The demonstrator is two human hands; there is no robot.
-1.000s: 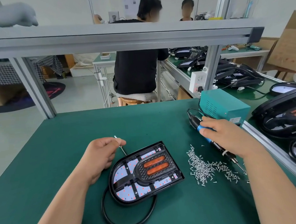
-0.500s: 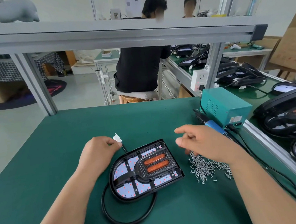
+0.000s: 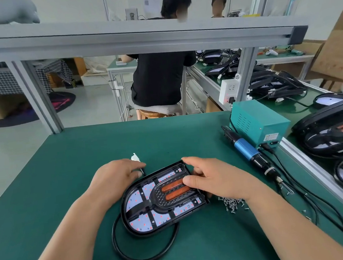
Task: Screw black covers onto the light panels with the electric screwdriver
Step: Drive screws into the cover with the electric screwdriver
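A light panel (image 3: 144,217) with a black cover (image 3: 171,197) and two orange bars lies on the green table in front of me. My right hand (image 3: 216,179) grips its far right end, thumb on top of the cover and fingers curled round the edge. My left hand (image 3: 117,178) rests at the panel's far left corner and pinches the panel's black cable (image 3: 143,255) just behind its white connector (image 3: 135,157). The electric screwdriver (image 3: 249,154), blue and black, lies on the table to the right, held by no one. A heap of small screws (image 3: 232,202) is partly hidden under my right wrist.
A teal power box (image 3: 257,123) stands behind the screwdriver, its cords (image 3: 305,193) trailing along the table's right edge. Several black light panels (image 3: 329,137) lie on the bench to the right. An aluminium frame (image 3: 139,36) crosses overhead. A person (image 3: 159,78) sits beyond with their back to me.
My right hand put the screwdriver down beside the teal box, crossed left and took hold of the panel's far end. My left hand stayed on the cable.
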